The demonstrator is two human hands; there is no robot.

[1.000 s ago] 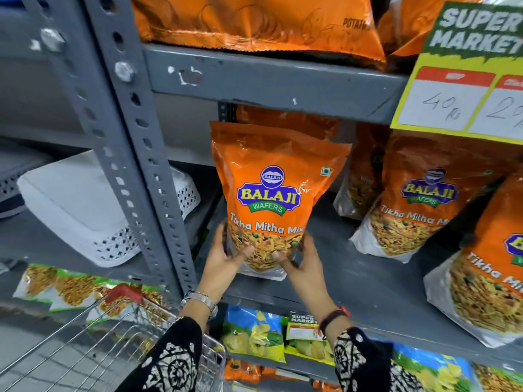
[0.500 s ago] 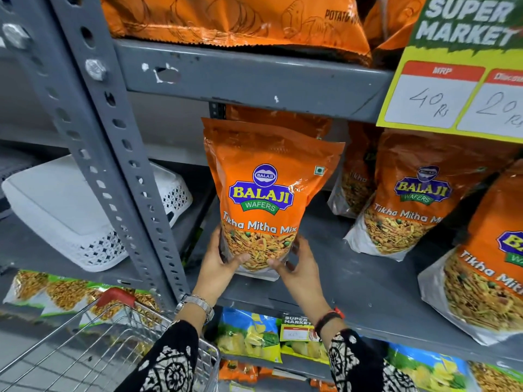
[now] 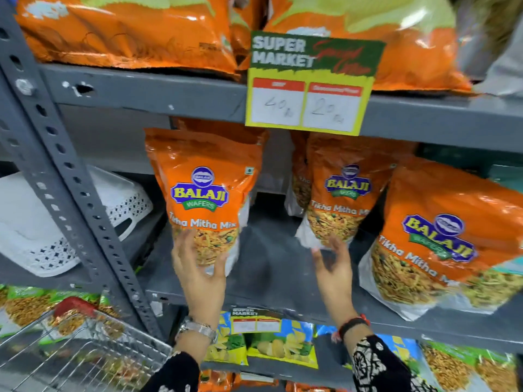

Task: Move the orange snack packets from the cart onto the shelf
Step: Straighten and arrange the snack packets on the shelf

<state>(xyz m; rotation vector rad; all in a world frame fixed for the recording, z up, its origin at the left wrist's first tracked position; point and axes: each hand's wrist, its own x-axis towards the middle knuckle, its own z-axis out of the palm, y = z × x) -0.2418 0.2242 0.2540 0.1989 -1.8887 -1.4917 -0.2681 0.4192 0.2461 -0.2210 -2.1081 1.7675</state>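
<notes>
now my left hand cups the bottom of the orange packet, which stands upright on the grey shelf. my right hand hangs open and empty to the right of that packet, fingers spread just below a second packet further along the shelf.

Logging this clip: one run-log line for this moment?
left hand: on placed packet | right hand: open, free | packet: upright on shelf
</notes>
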